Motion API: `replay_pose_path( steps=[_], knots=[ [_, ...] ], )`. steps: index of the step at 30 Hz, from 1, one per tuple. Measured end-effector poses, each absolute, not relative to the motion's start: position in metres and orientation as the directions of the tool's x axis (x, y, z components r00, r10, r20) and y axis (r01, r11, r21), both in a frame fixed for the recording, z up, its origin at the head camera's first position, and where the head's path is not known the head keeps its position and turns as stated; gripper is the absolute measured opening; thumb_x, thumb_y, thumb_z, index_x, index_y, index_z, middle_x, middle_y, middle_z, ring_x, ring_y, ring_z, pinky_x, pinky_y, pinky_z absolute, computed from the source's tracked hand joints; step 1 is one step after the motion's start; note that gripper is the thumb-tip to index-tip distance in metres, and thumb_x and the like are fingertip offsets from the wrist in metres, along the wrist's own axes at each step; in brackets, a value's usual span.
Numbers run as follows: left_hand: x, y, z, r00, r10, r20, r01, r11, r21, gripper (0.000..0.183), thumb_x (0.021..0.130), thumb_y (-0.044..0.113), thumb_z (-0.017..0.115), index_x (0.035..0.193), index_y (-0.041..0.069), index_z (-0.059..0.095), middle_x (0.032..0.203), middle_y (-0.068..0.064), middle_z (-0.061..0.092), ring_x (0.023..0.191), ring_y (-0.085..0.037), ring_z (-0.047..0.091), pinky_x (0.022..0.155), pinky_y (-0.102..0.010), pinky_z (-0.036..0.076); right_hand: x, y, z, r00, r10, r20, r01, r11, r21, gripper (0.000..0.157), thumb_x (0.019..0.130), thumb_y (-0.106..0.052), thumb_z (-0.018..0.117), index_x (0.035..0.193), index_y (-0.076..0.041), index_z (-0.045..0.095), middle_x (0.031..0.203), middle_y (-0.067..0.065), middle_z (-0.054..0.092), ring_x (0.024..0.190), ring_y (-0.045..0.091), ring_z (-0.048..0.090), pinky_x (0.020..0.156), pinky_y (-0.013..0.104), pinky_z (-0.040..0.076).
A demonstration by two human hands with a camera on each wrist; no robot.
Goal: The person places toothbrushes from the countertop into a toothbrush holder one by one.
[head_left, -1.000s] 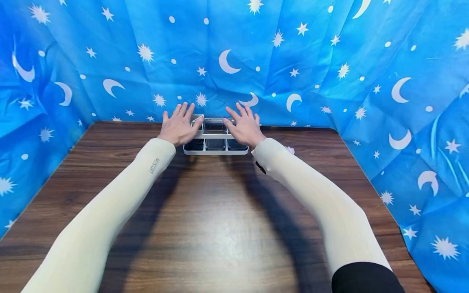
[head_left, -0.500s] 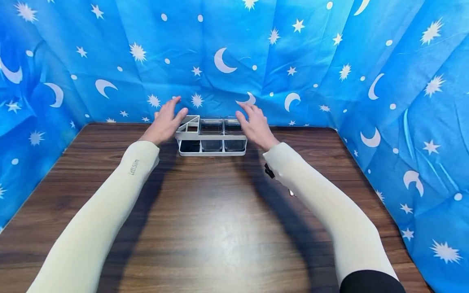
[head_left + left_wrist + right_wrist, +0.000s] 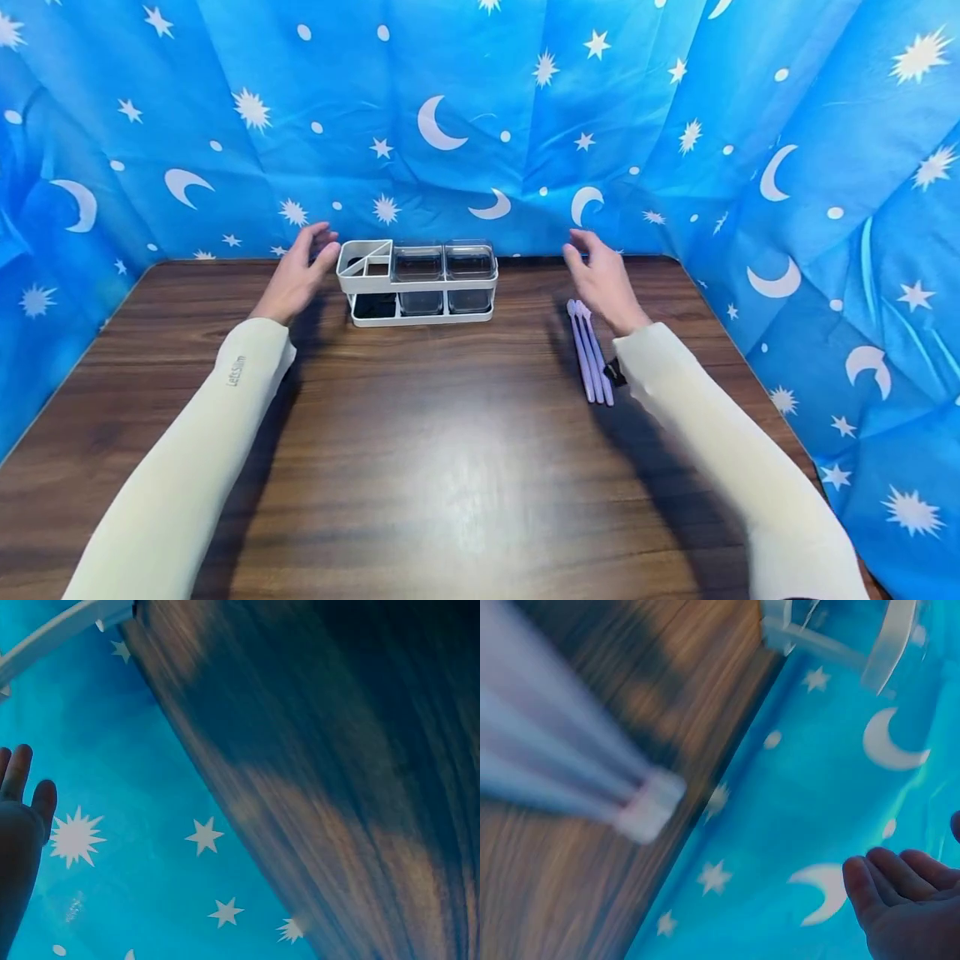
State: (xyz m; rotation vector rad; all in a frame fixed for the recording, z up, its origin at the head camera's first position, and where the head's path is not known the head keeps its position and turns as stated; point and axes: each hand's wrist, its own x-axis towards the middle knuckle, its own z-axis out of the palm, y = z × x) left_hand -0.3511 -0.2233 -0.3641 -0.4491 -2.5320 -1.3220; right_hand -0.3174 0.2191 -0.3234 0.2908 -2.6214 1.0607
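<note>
Though blurred (wrist view), purple sticks (image 3: 587, 353) near right hand (image 3: 606, 283)

The wrist views crop the left hand (image 3: 16, 847), right hand (image 3: 915, 915) and rack (image 3: 418, 285) near the table's (image 3: 450, 450) back edge, and the right one blurs the purple sticks (image 3: 588, 354) toward the table's right edge.

Bright glare whitens the brown counter (image 3: 450, 442) as dark shadows fall beside the pale sleeves (image 3: 176, 442); both wrist views are dimmer, the right rendering lilac brushes (image 3: 551, 735) a blur.
</note>
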Motion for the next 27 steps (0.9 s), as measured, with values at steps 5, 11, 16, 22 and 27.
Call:
replay_pose_path(
  steps=[5, 11, 16, 22, 27],
  knots=[
    [-0.35, -0.23, -0.372, -0.919, 0.231, 0.319, 0.394, 0.533, 0.749, 0.063, 0.098, 0.037, 0.05, 0.149, 0.011, 0.024, 0.147, -0.011, 0.036, 0.134, -0.029, 0.032, 0.108, -0.05, 0.022, -0.31, 0.25, -0.334, -0.96, -0.014, 0.279, -0.184, 0.782, -0.595, 0.035, 0.097, -0.023, 0.051, 0.124, -0.001, 0.056, 0.112, 0.017, 0.061, 0.1, 0.03, 0.056, 0.087, 0.044, 0.043],
    [-0.354, -0.232, -0.375, -0.924, 0.292, 0.249, 0.38, 0.603, 0.702, 0.075, 0.09, 0.041, 0.062, 0.151, 0.027, 0.022, 0.151, -0.007, 0.03, 0.135, -0.032, 0.028, 0.105, -0.059, 0.021, -0.306, 0.272, -0.348, -1.0, -0.009, 0.029, -0.023, 0.865, -0.501, 0.021, 0.093, -0.017, 0.055, 0.103, 0.001, 0.059, 0.096, 0.017, 0.06, 0.084, 0.03, 0.055, 0.073, 0.042, 0.045],
    [-0.358, -0.233, -0.377, -0.942, 0.287, 0.173, 0.325, 0.659, 0.678, 0.084, 0.083, 0.049, 0.068, 0.15, 0.036, 0.019, 0.154, -0.003, 0.021, 0.138, -0.033, 0.021, 0.103, -0.063, 0.018, -0.307, 0.277, -0.363, -0.974, -0.046, -0.22, 0.06, 0.889, -0.453, 0.017, 0.094, -0.016, 0.057, 0.095, 0.0, 0.059, 0.084, 0.013, 0.061, 0.075, 0.025, 0.055, 0.063, 0.034, 0.044],
    [-0.359, -0.233, -0.379, -0.952, 0.272, 0.141, 0.295, 0.688, 0.663, 0.087, 0.08, 0.053, 0.069, 0.15, 0.038, 0.019, 0.156, -0.003, 0.017, 0.139, -0.034, 0.018, 0.103, -0.064, 0.018, -0.308, 0.276, -0.377, -0.95, -0.056, -0.306, 0.09, 0.893, -0.442, 0.015, 0.093, -0.014, 0.059, 0.094, 0.001, 0.06, 0.079, 0.01, 0.06, 0.07, 0.022, 0.055, 0.06, 0.03, 0.045],
    [-0.359, -0.235, -0.381, -0.952, 0.272, 0.139, 0.294, 0.686, 0.666, 0.087, 0.081, 0.053, 0.069, 0.15, 0.036, 0.02, 0.155, -0.005, 0.019, 0.136, -0.036, 0.024, 0.101, -0.064, 0.022, -0.309, 0.273, -0.378, -0.946, -0.037, -0.323, 0.111, 0.897, -0.427, 0.015, 0.094, -0.014, 0.059, 0.095, 0.001, 0.062, 0.082, 0.011, 0.06, 0.073, 0.024, 0.055, 0.063, 0.031, 0.045]
  ],
)
